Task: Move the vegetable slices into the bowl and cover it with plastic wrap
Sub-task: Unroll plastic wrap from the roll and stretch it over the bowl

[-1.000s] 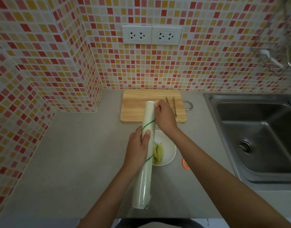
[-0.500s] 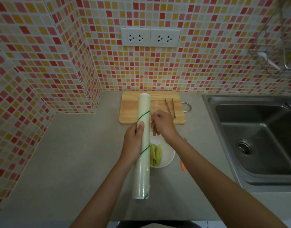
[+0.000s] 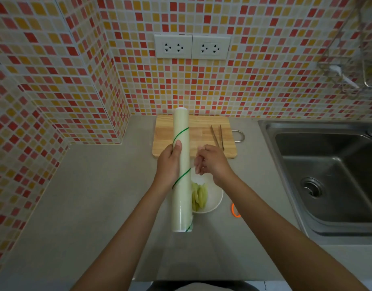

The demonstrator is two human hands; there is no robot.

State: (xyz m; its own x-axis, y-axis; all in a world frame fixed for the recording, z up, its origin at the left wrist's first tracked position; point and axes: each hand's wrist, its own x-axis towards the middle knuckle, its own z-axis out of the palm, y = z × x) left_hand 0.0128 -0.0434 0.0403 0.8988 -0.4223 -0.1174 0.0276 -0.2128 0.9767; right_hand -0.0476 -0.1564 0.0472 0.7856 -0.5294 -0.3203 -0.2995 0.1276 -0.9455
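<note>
A: What do we have in hand?

B: Our left hand (image 3: 169, 164) is wrapped round the long pale-green roll of plastic wrap with a thin green spiral line (image 3: 181, 169), thumb laid along its top. The roll points away from us, its far end over the rectangular light wooden cutting board (image 3: 201, 131) and its near end above the grey countertop (image 3: 86, 206).

A: And our right hand?

B: Our right hand (image 3: 212, 162) hovers just beside the roll, fingers loosely curled. Whether they pinch a film edge, we cannot tell; nothing shows between them.

A: Where are the vegetables?

B: The pale green vegetable slices (image 3: 199, 196) lie in the small round white bowl (image 3: 216, 198), which sits on the counter below our right wrist, partly hidden by the roll. No film covers it that we can see.

A: Anything else?

B: Thin metal tongs (image 3: 217, 138) rest on the board's right side, a small orange ring (image 3: 235, 211) lies right of the bowl, and the stainless steel sink (image 3: 327, 175) is at far right.
</note>
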